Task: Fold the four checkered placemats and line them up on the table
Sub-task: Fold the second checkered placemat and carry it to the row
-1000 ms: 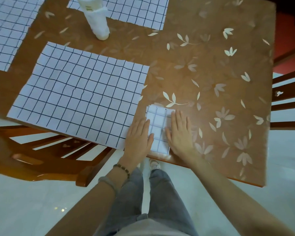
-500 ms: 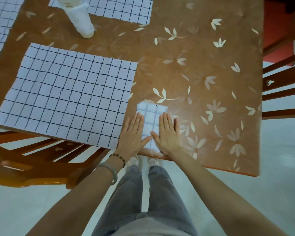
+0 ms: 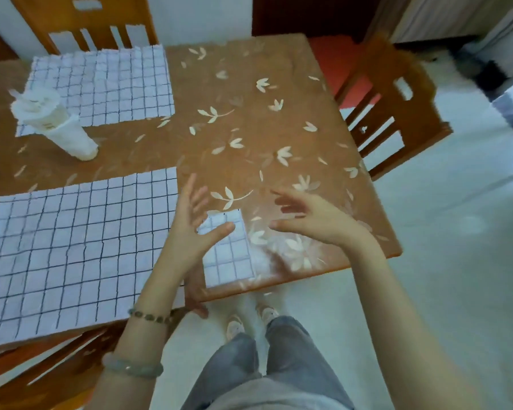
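A small folded checkered placemat (image 3: 230,250) lies at the near edge of the brown flowered table (image 3: 249,137). My left hand (image 3: 194,229) hovers above its left side, fingers spread and empty. To the right of the folded mat my right hand (image 3: 314,216) is lifted off the table, also empty with fingers apart. A large unfolded checkered placemat (image 3: 71,250) lies flat to the left, overhanging the near edge. Another unfolded placemat (image 3: 101,84) lies at the far left of the table.
A white cup-like holder (image 3: 57,122) with wrapped items stands between the two flat mats. Wooden chairs stand at the far side (image 3: 83,22), the right (image 3: 397,108) and the near left (image 3: 42,371). My legs and shoes (image 3: 249,321) are below the table edge.
Both hands have lifted off the folded placemat, where they were pressing it flat, and spread apart. The camera has tilted up, so more of the far table shows.
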